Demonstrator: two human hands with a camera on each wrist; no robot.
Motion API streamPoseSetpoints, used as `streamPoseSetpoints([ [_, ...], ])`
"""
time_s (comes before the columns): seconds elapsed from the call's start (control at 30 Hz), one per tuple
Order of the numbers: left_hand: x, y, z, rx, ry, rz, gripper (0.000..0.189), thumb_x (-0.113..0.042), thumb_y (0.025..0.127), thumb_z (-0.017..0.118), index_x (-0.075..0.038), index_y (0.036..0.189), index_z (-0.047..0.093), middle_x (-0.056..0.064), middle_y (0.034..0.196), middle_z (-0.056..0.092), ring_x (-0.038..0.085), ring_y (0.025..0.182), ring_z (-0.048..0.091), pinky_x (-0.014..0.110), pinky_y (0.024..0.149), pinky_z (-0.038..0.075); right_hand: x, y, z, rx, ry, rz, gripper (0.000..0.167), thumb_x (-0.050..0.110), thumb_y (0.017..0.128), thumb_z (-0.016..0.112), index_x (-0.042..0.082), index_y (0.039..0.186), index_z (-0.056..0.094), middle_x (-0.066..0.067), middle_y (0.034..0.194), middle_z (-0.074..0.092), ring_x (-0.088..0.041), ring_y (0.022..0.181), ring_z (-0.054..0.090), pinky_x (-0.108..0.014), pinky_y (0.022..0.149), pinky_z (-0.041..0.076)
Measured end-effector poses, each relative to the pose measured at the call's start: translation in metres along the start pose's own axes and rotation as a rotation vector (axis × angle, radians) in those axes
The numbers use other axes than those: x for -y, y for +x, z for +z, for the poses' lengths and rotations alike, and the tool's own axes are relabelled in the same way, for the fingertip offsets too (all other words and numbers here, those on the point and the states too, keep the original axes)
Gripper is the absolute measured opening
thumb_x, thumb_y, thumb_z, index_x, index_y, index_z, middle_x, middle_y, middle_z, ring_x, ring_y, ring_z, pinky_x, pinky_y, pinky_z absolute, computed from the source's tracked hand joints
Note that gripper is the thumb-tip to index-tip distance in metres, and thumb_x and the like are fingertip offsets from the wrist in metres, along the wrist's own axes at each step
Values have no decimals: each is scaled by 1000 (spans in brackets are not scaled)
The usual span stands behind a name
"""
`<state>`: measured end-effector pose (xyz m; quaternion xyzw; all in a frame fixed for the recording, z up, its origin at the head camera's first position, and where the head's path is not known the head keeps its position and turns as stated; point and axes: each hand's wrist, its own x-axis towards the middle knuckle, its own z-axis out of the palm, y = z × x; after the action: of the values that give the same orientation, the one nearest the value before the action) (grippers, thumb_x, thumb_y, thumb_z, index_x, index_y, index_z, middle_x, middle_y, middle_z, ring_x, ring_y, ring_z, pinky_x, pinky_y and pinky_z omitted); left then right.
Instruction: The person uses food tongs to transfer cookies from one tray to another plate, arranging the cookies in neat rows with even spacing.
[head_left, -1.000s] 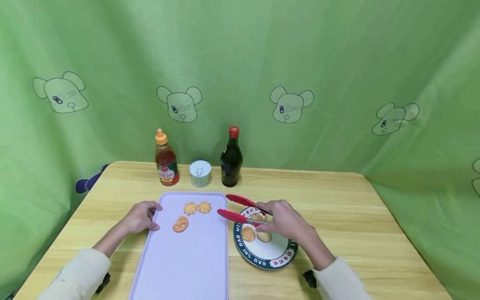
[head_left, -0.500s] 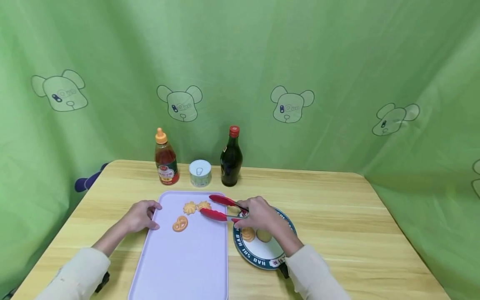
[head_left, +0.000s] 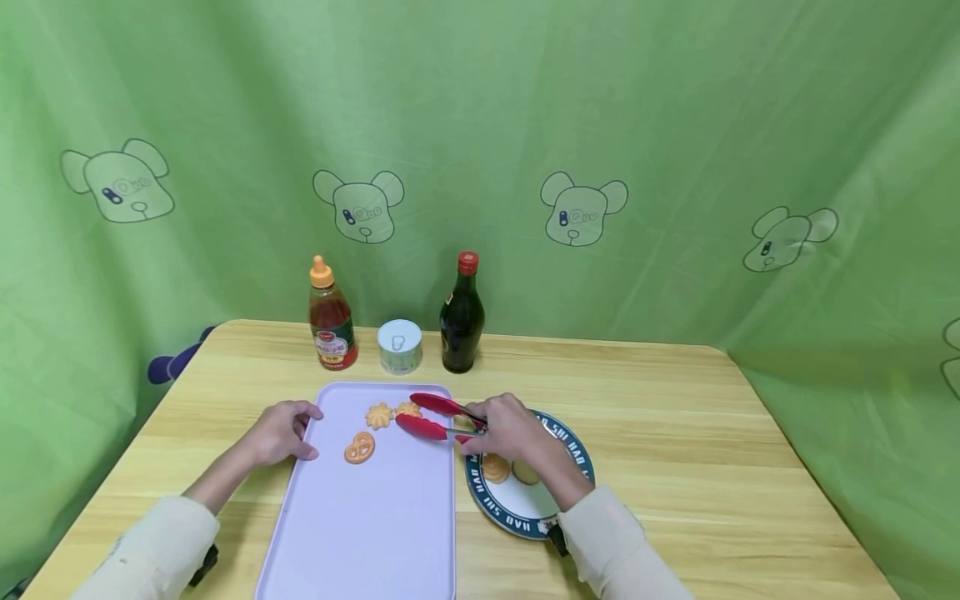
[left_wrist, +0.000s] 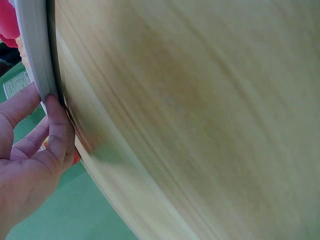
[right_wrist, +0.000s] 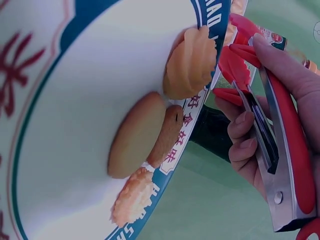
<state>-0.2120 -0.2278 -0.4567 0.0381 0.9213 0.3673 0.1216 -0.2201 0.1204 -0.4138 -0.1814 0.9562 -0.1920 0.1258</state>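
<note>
My left hand (head_left: pixel 279 433) pinches the left edge of a lilac tray (head_left: pixel 375 517). On that tray lie a pretzel-shaped cookie (head_left: pixel 360 447) and two flower-shaped cookies, a left one (head_left: pixel 379 416) and a right one (head_left: pixel 407 408). With my right hand (head_left: pixel 506 425) I grip red-tipped metal tongs (head_left: pixel 423 428). Their tips stand apart over the tray, at the right flower cookie and partly covering it. Beneath my right wrist is a round plate (head_left: pixel 517 523). The right wrist view shows a swirled cookie (right_wrist: pixel 192 62), an oval one (right_wrist: pixel 137 135) and a ridged one (right_wrist: pixel 134 197) on it.
A sauce bottle (head_left: pixel 333 325), a low can (head_left: pixel 400 347) and a dark red-capped bottle (head_left: pixel 461 321) line the back of the wooden table (head_left: pixel 675 442). Behind them hangs a green curtain (head_left: pixel 480 125). The plate stands close to the tray's right side.
The right hand has carried the tongs leftward from over the plate to over the tray, slowing in the last half second. The left hand has stayed at the tray's edge.
</note>
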Motion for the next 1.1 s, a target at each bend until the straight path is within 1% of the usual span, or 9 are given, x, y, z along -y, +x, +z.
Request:
streamPoseSetpoints([
  [0.07, 0, -1, 0, 1, 4, 0, 55, 2, 65, 80, 8, 115, 58, 14, 94, 58, 20, 78, 53, 29, 66, 49, 0, 0, 0, -1, -6, -6, 68, 38, 74, 79, 9, 132, 56, -3, 72, 53, -11, 52, 38, -22, 44, 29],
  [0.17, 0, -1, 0, 0, 6, -1, 55, 2, 65, 80, 8, 115, 58, 14, 94, 58, 20, 78, 53, 29, 67, 49, 1, -1, 0, -4, -8, -4, 68, 37, 74, 79, 10, 132, 56, -6, 85, 61, -11, 53, 40, -22, 44, 31],
  [0.3, 1, -1, 1, 0, 9, -3, 56, 1, 65, 80, 8, 116, 58, 14, 94, 59, 20, 78, 53, 29, 67, 49, 1, -3, 0, -9, -15, 1, 66, 38, 74, 79, 12, 131, 57, -8, 98, 63, -11, 56, 46, -22, 45, 33],
  [0.43, 1, -1, 1, 1, 9, 0, 56, 1, 65, 80, 8, 116, 58, 14, 94, 58, 20, 78, 53, 29, 66, 49, 2, -6, -2, -23, -29, -6, 66, 39, 74, 79, 13, 130, 58, -7, 101, 66, -11, 64, 49, -21, 46, 34],
  [0.67, 1, 0, 1, -6, 7, -5, 56, 1, 65, 80, 7, 116, 58, 14, 93, 58, 19, 77, 53, 28, 66, 49, -1, -15, -9, -42, -20, -3, 64, 36, 73, 80, 13, 129, 59, -5, 88, 63, -13, 63, 45, -23, 46, 32],
  [0.8, 1, 0, 0, -1, 10, 0, 56, 1, 65, 80, 7, 116, 58, 14, 94, 58, 20, 77, 53, 28, 66, 49, -4, -22, -12, -43, -29, 4, 64, 35, 73, 80, 13, 129, 59, -5, 91, 64, -13, 67, 48, -23, 48, 33],
  [0.9, 0, -1, 0, 3, 12, 2, 56, 1, 66, 80, 7, 117, 58, 14, 94, 58, 20, 78, 53, 29, 66, 49, -6, -30, -15, -52, -35, 8, 64, 35, 73, 80, 13, 129, 60, -6, 98, 67, -14, 70, 49, -23, 48, 33],
  [1.0, 0, -1, 1, 2, 14, -9, 55, 1, 66, 80, 6, 117, 58, 14, 95, 59, 20, 78, 53, 29, 67, 49, -10, -39, -18, -85, -33, 2, 64, 37, 72, 80, 13, 128, 60, -9, 114, 68, -13, 73, 52, -23, 48, 35],
  [1.1, 1, -1, 1, 4, 16, -11, 55, 0, 66, 80, 6, 117, 58, 14, 95, 59, 20, 78, 53, 29, 67, 50, -15, -49, -21, -125, -30, -20, 64, 37, 71, 81, 13, 127, 61, -10, 120, 66, -12, 68, 51, -21, 47, 35],
])
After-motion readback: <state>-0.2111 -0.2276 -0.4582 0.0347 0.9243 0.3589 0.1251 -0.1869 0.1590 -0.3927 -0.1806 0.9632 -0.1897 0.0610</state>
